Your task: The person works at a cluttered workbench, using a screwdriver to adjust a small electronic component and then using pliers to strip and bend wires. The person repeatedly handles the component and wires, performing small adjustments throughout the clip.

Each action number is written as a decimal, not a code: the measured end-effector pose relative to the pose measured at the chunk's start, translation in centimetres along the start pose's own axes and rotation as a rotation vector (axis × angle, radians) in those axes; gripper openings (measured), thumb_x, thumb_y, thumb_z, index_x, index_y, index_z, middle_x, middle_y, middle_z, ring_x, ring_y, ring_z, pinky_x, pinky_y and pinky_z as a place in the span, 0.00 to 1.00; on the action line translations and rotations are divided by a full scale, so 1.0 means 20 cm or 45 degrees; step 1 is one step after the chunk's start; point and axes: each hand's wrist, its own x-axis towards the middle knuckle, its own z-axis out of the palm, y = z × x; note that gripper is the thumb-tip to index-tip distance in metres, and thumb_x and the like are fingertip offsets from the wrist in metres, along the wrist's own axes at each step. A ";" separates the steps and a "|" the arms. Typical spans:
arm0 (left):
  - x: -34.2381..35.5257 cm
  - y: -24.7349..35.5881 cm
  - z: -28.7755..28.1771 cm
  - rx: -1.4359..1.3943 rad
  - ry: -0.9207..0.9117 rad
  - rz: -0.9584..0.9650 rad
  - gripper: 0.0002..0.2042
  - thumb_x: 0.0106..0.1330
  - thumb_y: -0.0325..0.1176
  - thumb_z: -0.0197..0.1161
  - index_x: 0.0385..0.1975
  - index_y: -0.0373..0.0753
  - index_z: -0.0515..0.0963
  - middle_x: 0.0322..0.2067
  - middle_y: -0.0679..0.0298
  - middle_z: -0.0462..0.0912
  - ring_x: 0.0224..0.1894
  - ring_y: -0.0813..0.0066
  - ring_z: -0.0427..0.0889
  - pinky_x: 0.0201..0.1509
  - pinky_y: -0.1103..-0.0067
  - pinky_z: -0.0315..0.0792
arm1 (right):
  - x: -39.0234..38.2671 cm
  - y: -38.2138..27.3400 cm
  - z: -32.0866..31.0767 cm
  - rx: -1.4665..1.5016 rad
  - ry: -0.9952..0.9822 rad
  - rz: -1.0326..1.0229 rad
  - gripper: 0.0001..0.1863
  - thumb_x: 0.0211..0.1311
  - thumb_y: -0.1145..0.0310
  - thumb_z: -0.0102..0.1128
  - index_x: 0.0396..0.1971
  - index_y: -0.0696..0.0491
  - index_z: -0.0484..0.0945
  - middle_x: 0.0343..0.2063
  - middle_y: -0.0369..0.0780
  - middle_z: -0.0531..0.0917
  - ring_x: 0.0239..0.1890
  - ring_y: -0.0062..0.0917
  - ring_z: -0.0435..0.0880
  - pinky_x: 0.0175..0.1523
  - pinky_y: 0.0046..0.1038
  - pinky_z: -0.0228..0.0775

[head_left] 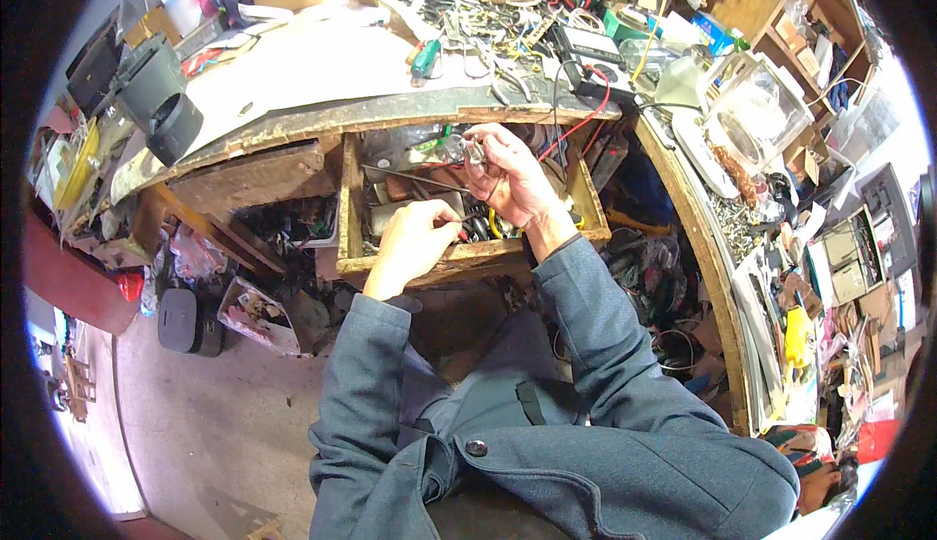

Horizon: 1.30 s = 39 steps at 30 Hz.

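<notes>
An open wooden drawer (348,210) full of tools and small parts juts out from under the workbench in front of me. Above its middle, my right hand (515,181) is raised with the palm turned partly toward me. Its curled fingers and thumb hold a small shiny, silvery object (475,153), too small to identify. Lower and to the left, my left hand (412,244) reaches over the drawer's front, fingertips pinched together. A small red piece (463,235) shows at those fingertips; whether they grip it is unclear. A red cable (576,128) runs down behind my right hand.
On the bench top (312,62) lie a green-handled tool (426,58), pliers (509,81) and heaped metal parts. A black meter-like box (590,44) sits behind the drawer. Clutter covers the right-hand bench (717,238). A box of scraps (259,318) and a black bin (187,320) stand on the floor.
</notes>
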 end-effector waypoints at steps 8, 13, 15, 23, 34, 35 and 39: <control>0.03 -0.12 0.02 -0.423 0.443 -0.132 0.03 0.68 0.29 0.60 0.35 0.37 0.77 0.22 0.71 0.74 0.22 0.84 0.70 0.24 0.82 0.64 | 0.00 0.00 0.04 -0.018 0.132 0.025 0.16 0.70 0.65 0.62 0.52 0.56 0.78 0.33 0.40 0.84 0.28 0.21 0.81 0.32 0.23 0.76; -0.01 -0.02 -0.03 -0.968 0.393 -0.207 0.04 0.72 0.31 0.60 0.37 0.39 0.77 0.22 0.75 0.70 0.20 0.89 0.64 0.21 0.85 0.56 | 0.00 -0.01 -0.02 -0.088 -0.023 0.108 0.19 0.67 0.71 0.61 0.56 0.60 0.76 0.38 0.40 0.84 0.31 0.21 0.81 0.35 0.24 0.77; -0.01 -0.01 -0.03 -1.000 0.397 -0.224 0.05 0.73 0.33 0.60 0.40 0.40 0.79 0.21 0.76 0.69 0.19 0.89 0.63 0.20 0.86 0.55 | 0.00 -0.01 0.01 -0.176 -0.014 0.111 0.19 0.65 0.73 0.61 0.55 0.59 0.77 0.38 0.40 0.85 0.31 0.20 0.81 0.35 0.25 0.77; -0.03 0.06 -0.06 -1.052 0.333 -0.205 0.09 0.74 0.35 0.61 0.47 0.40 0.81 0.21 0.78 0.68 0.19 0.91 0.61 0.21 0.87 0.54 | -0.01 0.03 0.06 -0.668 -0.051 0.119 0.20 0.58 0.79 0.69 0.52 0.59 0.81 0.37 0.38 0.86 0.33 0.18 0.83 0.37 0.21 0.77; -0.04 0.01 -0.06 -1.019 0.333 -0.200 0.10 0.75 0.34 0.58 0.47 0.38 0.81 0.21 0.77 0.70 0.20 0.90 0.64 0.21 0.87 0.58 | 0.01 0.07 0.00 -0.664 -0.083 0.102 0.16 0.58 0.82 0.67 0.47 0.62 0.82 0.39 0.42 0.87 0.36 0.22 0.87 0.45 0.25 0.81; -0.04 -0.01 -0.06 -1.040 0.343 -0.229 0.10 0.75 0.34 0.58 0.47 0.38 0.81 0.21 0.77 0.70 0.20 0.90 0.65 0.21 0.87 0.58 | 0.01 0.07 0.00 -0.640 -0.109 0.108 0.15 0.59 0.82 0.67 0.48 0.62 0.82 0.39 0.42 0.87 0.36 0.23 0.87 0.46 0.25 0.81; -0.02 -0.03 -0.05 -1.092 0.281 -0.233 0.09 0.74 0.34 0.59 0.47 0.39 0.81 0.21 0.76 0.72 0.20 0.89 0.66 0.20 0.87 0.58 | 0.01 0.07 -0.02 -0.690 -0.056 0.130 0.15 0.62 0.81 0.63 0.49 0.63 0.82 0.40 0.40 0.87 0.34 0.21 0.86 0.42 0.23 0.81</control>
